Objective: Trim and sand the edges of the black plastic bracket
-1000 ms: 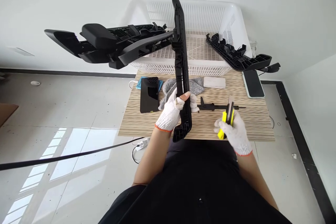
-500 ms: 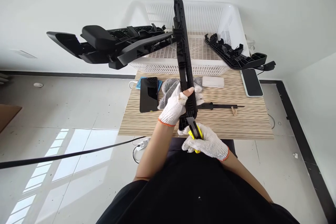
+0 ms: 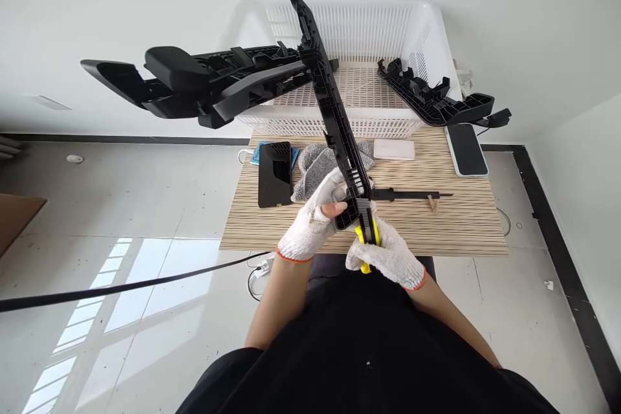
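My left hand (image 3: 317,217), in a white knit glove with the thumb tip bare, is closed around the near end of a long black plastic trim piece (image 3: 330,100). The piece slants up and away to the left, its ribbed side facing me. My right hand (image 3: 388,252), gloved too, grips a yellow and black utility knife (image 3: 369,233). Its blade end meets the near end of the trim piece; whether it cuts in cannot be made out. Some left fingers are hidden behind the piece.
A white plastic basket (image 3: 339,119) stands at the table's back. Black trim parts (image 3: 194,77) jut over its left rim, another black part (image 3: 436,100) over its right. On the wooden table (image 3: 451,233) lie a black phone (image 3: 274,174), grey cloth (image 3: 315,171), white phone (image 3: 466,150) and thin black strip (image 3: 412,195).
The trim piece has tilted, its far end moving left and down. My left hand has slid towards its near end. My right hand and the knife have shifted slightly right.
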Demonstrator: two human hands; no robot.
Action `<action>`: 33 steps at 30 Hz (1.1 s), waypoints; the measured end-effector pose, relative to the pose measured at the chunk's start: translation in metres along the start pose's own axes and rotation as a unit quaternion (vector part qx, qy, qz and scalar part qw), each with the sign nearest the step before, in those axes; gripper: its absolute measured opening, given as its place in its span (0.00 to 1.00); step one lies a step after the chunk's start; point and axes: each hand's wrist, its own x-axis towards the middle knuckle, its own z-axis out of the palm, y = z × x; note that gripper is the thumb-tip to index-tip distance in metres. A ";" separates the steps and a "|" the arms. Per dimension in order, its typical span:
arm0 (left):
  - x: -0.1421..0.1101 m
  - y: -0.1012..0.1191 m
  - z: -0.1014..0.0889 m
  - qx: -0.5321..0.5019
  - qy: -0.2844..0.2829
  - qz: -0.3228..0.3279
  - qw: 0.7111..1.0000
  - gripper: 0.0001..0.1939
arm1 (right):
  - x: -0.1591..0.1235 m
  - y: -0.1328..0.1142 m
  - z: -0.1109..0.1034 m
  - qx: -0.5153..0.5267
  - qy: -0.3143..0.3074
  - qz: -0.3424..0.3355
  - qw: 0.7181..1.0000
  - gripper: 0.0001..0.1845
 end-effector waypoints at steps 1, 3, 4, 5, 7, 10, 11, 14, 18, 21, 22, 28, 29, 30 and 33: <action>0.000 0.000 0.000 0.002 0.004 0.004 1.000 0.38 | -0.001 0.001 -0.001 0.018 0.006 -0.012 1.000 0.20; -0.001 0.000 0.000 0.010 0.020 0.006 1.000 0.41 | -0.002 0.004 -0.006 0.064 0.025 -0.055 0.996 0.22; -0.002 0.002 0.000 0.018 0.028 0.001 0.999 0.42 | -0.003 0.005 -0.009 0.084 0.041 -0.080 0.992 0.22; -0.004 0.003 0.000 0.026 0.035 -0.005 0.999 0.44 | -0.004 0.005 -0.013 0.101 0.063 -0.103 0.987 0.22; -0.008 0.007 0.001 0.041 0.042 -0.019 0.998 0.47 | -0.007 0.005 -0.020 0.122 0.126 -0.130 0.976 0.20; -0.012 0.013 0.003 0.056 0.049 -0.035 0.997 0.48 | -0.014 -0.001 -0.026 0.132 0.176 -0.121 0.968 0.21; -0.013 0.014 0.004 0.060 0.054 -0.038 0.996 0.49 | -0.017 -0.004 -0.027 0.129 0.167 -0.116 0.971 0.23; -0.014 0.013 0.004 0.073 0.073 -0.037 0.994 0.49 | -0.025 -0.012 -0.024 0.098 0.116 -0.108 0.983 0.26; -0.015 0.006 -0.002 0.100 0.111 -0.032 0.988 0.46 | -0.025 -0.017 -0.018 0.047 0.087 -0.119 0.988 0.19; -0.018 -0.001 -0.011 0.099 0.145 -0.022 0.984 0.45 | -0.017 -0.018 -0.016 0.006 0.058 -0.127 0.990 0.16; -0.019 -0.004 -0.014 0.095 0.155 -0.019 0.983 0.45 | -0.013 -0.019 -0.015 -0.008 0.047 -0.129 0.991 0.17; -0.024 -0.016 -0.026 0.111 0.158 -0.002 0.981 0.43 | 0.007 -0.028 -0.007 -0.045 0.016 -0.098 0.994 0.25; -0.024 -0.016 -0.027 0.119 0.154 -0.004 0.981 0.42 | 0.009 -0.028 -0.006 -0.041 0.016 -0.092 0.995 0.25; -0.024 -0.016 -0.026 0.129 0.147 -0.006 0.981 0.43 | 0.012 -0.027 -0.005 -0.037 0.015 -0.088 0.995 0.26; -0.023 -0.013 -0.025 0.188 0.126 0.000 0.974 0.45 | 0.016 -0.020 -0.004 -0.022 0.012 -0.078 0.997 0.25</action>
